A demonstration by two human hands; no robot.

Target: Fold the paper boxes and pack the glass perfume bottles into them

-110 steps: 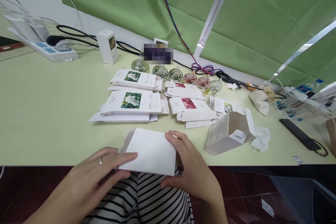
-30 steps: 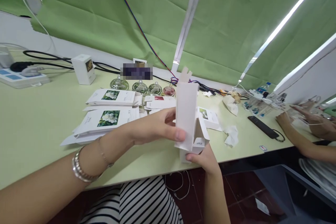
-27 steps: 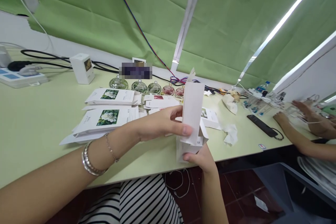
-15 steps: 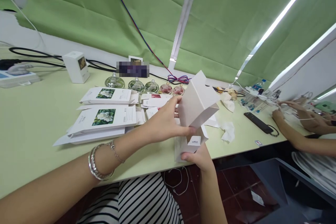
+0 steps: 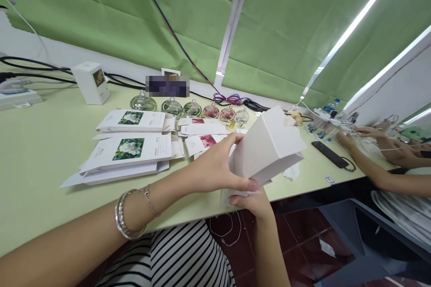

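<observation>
My left hand (image 5: 217, 166) is closed round a white cardboard box (image 5: 261, 145), thumb in front and fingers behind, with the box's flaps spread at its right end. Just below, my right hand (image 5: 254, 204) grips a second white cardboard piece (image 5: 227, 196), which is mostly hidden by the box and my left hand. The two pieces touch or overlap; how far one sits inside the other cannot be seen. Left of my hands lie flattened cartons with a white flower picture (image 5: 129, 149) and cartons with a pink flower picture (image 5: 208, 140).
Several round glass bottles (image 5: 192, 109) stand in a row behind the cartons. An upright white box (image 5: 90, 83) is at the back left near black cables. To the right lie a black strap-ended device (image 5: 332, 154) and crumpled tissue (image 5: 292, 171). A co-worker's arms (image 5: 370, 166) reach in from the right.
My left hand has tilted the upper box down and to the right against the lower piece. The lower piece's opening and printed label, visible before, are now covered.
</observation>
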